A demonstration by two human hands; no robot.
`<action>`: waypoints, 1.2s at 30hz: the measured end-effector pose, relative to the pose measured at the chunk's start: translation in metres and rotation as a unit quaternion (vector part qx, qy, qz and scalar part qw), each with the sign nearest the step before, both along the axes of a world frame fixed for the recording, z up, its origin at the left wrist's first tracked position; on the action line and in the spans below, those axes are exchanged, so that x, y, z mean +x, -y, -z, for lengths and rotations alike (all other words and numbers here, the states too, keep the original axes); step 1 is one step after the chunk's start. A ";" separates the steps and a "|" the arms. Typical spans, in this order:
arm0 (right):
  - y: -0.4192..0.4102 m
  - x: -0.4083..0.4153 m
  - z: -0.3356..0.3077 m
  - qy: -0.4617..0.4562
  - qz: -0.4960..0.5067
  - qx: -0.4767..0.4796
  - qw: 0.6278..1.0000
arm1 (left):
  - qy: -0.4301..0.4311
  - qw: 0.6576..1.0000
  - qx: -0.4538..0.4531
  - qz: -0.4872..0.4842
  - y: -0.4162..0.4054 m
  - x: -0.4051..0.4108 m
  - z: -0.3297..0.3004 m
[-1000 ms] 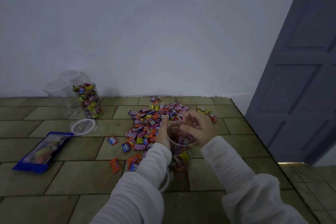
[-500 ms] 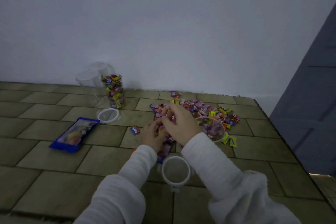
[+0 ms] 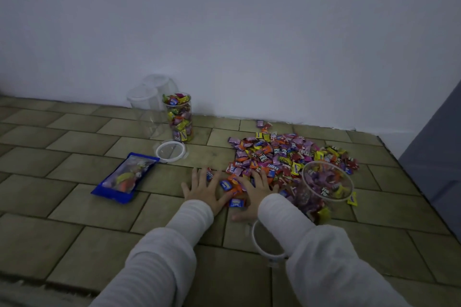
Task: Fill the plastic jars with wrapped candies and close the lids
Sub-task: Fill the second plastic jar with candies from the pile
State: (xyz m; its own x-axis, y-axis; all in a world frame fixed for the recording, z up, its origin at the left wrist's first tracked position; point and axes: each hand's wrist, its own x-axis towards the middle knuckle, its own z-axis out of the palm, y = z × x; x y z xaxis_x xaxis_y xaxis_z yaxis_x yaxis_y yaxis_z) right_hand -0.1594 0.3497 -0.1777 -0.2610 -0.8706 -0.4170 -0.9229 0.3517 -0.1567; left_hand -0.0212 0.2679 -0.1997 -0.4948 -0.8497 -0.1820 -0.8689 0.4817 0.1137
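A heap of wrapped candies (image 3: 287, 154) lies on the tiled floor. At its right edge stands an open clear jar (image 3: 324, 189), partly filled with candies. My left hand (image 3: 202, 189) lies flat on the floor with spread fingers, at the heap's near-left edge. My right hand (image 3: 257, 187) rests flat on loose candies beside it, fingers straight. A clear lid (image 3: 262, 244) lies on the floor under my right sleeve. A second jar (image 3: 179, 117), full of candies and open, stands near the wall, with its lid (image 3: 171, 150) on the floor in front.
Two empty clear jars (image 3: 147, 104) stand against the white wall behind the full one. A blue candy bag (image 3: 126, 177) lies flat to the left of my hands. A grey door (image 3: 434, 147) closes off the right side.
The right hand left the jar's mouth and both hands came down flat at the heap's near edge. The view swung left, so the part-filled jar now sits to the right.
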 end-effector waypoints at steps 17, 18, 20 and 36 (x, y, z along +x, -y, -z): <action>0.032 -0.018 0.029 -0.117 0.011 -0.127 0.985 | -0.101 0.988 -0.051 0.107 0.041 -0.023 0.018; 0.034 -0.019 0.030 -0.123 0.010 -0.132 0.983 | -0.115 0.986 -0.055 0.111 0.042 -0.022 0.020; 0.034 -0.021 0.030 -0.160 0.004 -0.159 0.974 | -0.130 0.982 -0.067 0.116 0.042 -0.023 0.021; 0.045 -0.019 0.011 -0.136 -0.009 -0.177 0.975 | -0.154 0.985 -0.039 0.071 0.025 -0.020 0.007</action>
